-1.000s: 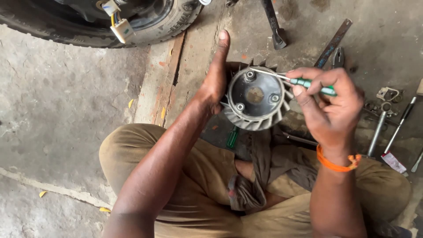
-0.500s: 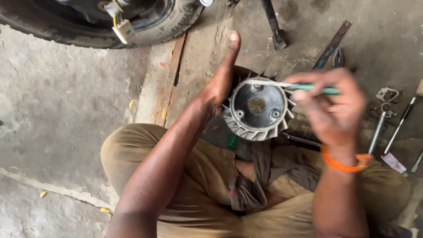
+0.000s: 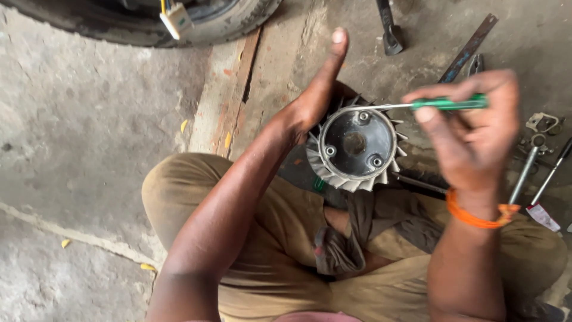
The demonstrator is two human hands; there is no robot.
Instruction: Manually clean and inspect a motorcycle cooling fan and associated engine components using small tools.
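A rough, stained concrete floor (image 3: 83,137) fills the view, with a black rubber tyre (image 3: 226,24) at twelve o'clock and a worn wooden plank (image 3: 232,101) running down from it. The person sits on the floor in tan trousers, knees spread.

The left hand (image 3: 310,104) cups a round cooling fan (image 3: 356,149) from its ten o'clock side, thumb raised, fingers hidden behind it. The fan sits just above the lap, near the centre of the view: pale ribbed blades ring a dark, smooth disc with three small bolts and a central hole. The right hand (image 3: 471,131) is clenched round a green-handled screwdriver (image 3: 411,105), whose thin steel shaft reaches across to the fan's upper rim at about eleven o'clock.

All three bolts look seated in the disc, so the fan seems not yet taken apart; the shaft lies at the rim, not on a bolt.

At three o'clock lie slim metal tools (image 3: 527,170) and a flat steel bar (image 3: 468,48); a dark hammer-like tool (image 3: 388,30) lies at one o'clock.
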